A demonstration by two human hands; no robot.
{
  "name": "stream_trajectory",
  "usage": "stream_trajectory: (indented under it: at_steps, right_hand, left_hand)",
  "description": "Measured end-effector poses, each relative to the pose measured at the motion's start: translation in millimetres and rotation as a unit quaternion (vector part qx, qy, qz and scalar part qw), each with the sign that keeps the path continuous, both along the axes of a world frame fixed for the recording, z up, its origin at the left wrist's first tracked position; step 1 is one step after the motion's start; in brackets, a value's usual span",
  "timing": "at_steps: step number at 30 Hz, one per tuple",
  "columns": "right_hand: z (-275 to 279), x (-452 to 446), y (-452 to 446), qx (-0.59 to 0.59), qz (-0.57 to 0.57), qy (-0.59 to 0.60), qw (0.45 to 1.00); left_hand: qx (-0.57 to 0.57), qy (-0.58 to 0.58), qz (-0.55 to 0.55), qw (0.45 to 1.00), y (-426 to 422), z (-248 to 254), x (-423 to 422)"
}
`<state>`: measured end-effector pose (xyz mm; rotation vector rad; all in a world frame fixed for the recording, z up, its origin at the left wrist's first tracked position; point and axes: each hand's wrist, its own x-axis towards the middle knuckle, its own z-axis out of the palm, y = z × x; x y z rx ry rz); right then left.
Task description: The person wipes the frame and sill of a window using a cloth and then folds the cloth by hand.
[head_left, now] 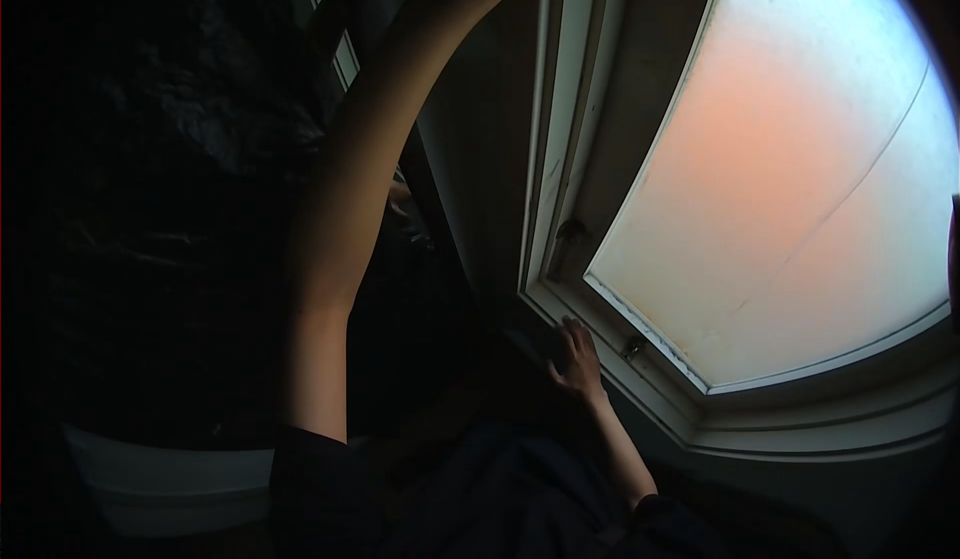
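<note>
White window frame (655,396) beside right hand (578,361)

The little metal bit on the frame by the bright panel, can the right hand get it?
Probably yes: the right hand looks close to the metal bit and nothing seems between them, though depth is hard to judge.

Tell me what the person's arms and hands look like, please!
The bare left arm comes out of a short, dark cloth sleeve ending above the elbow. The bare right arm comes from another dark cloth sleeve. The right hand wears no glove; it's too dim to spot rings. The left hand is out of view.
</note>
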<state>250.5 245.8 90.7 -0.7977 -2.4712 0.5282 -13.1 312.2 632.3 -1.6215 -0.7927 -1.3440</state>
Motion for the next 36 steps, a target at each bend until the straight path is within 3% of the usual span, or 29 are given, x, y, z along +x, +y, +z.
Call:
stream_trajectory:
  at_steps: [1,3,4,6,7,10,12,14,18,20,24,28,29,32,33,35,36]
  right_hand:
    - [1,2,-2,-0.009,-0.001,-0.012,1.000]
    - [5,-1,0,-0.013,0.004,-0.013,1.000]
    - [5,-2,0,-0.016,0.006,-0.017,1.000]
    - [3,-2,-1,-0.001,-0.002,-0.022,1.000]
    - [5,-2,-1,-0.001,-0.001,-0.026,1.000]
    - [8,-3,-2,-0.014,0.000,-0.023,1.000]
    - [7,-4,-2,-0.017,-0.005,-0.029,0.999]
    - [8,-4,-2,-0.020,-0.008,-0.031,0.999]
    - [10,-5,-1,-0.019,-0.003,-0.026,0.999]
    - [8,-5,0,-0.009,-0.003,-0.026,1.000]
    - [12,-4,0,-0.005,0.002,-0.018,1.000]
    - [4,-1,3,-0.006,-0.006,-0.012,1.000]
    - [1,1,3,-0.061,0.003,0.002,0.998]
    - [7,1,-10,-0.250,-0.044,0.056,0.966]
    - [10,2,-21,-0.347,-0.053,0.120,0.929]
    - [0,3,-50,-0.466,-0.090,0.233,0.849]
    - [-5,6,-63,-0.493,-0.111,0.287,0.814]
  left_hand:
    - [-0.009,-0.012,-0.001,1.000,-7,-17,9]
    - [-0.122,-0.192,-0.057,0.972,-15,-45,19]
    - [-0.125,-0.196,-0.055,0.971,-9,-58,19]
    - [0.052,-0.148,0.028,0.987,8,-101,12]
    - [-0.217,-0.233,0.061,0.946,6,-129,10]
    - [-0.126,-0.205,-0.033,0.970,-2,-197,11]
    - [-0.101,-0.171,0.029,0.980,-11,-247,18]
    - [-0.157,-0.113,0.078,0.978,-18,-295,19]
    - [-0.235,-0.215,0.065,0.946,-23,-442,24]
    - [-0.298,-0.301,0.067,0.904,-38,-489,37]
    - [-0.315,-0.323,0.125,0.883,-72,-519,56]
    - [-0.545,-0.458,0.083,0.698,-90,-585,58]
    - [-0.598,-0.474,0.071,0.643,-96,-593,65]
    - [-0.541,-0.452,-0.081,0.704,-128,-583,100]
    - [-0.582,-0.402,-0.053,0.705,-137,-582,109]
    - [-0.606,-0.397,-0.143,0.674,-151,-539,134]
    - [-0.588,-0.406,-0.199,0.671,-151,-546,146]
